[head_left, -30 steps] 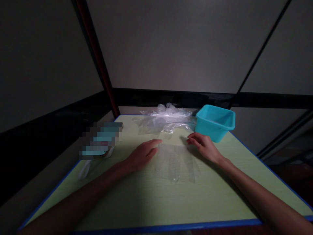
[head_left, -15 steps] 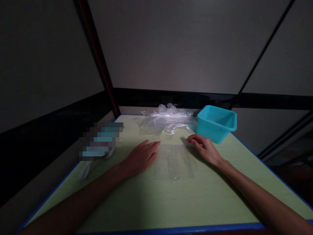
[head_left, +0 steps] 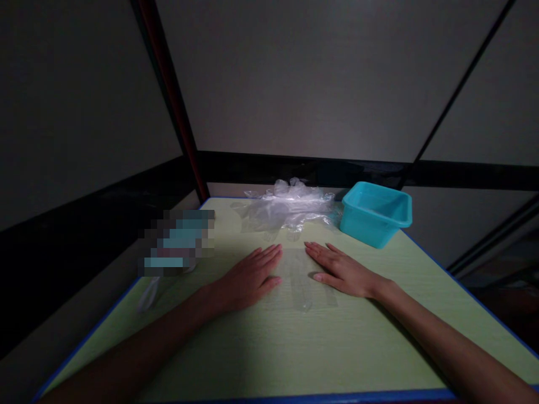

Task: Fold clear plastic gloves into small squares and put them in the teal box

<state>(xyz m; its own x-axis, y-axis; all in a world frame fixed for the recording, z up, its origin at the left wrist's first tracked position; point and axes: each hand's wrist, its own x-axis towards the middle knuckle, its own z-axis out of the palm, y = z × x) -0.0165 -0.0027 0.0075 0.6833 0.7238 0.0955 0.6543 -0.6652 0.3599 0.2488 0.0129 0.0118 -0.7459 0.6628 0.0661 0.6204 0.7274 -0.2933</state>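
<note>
Left hand [head_left: 248, 279] and right hand [head_left: 340, 270], both spread flat with fingers released, press a thin clear plastic glove [head_left: 300, 280] at centre frame onto the pale green tabletop [head_left: 295, 348].

Glove [head_left: 300, 280] flat on table [head_left: 269, 348], between left hand [head_left: 248, 278] and right hand [head_left: 343, 272]; glove pile [head_left: 290, 210] behind, tub [head_left: 375, 213] right of pile.

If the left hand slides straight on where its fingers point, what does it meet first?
Probably the heap of clear plastic at the table's far edge: the left hand lies flat with its fingers aimed at it. Depth is unclear.
</note>
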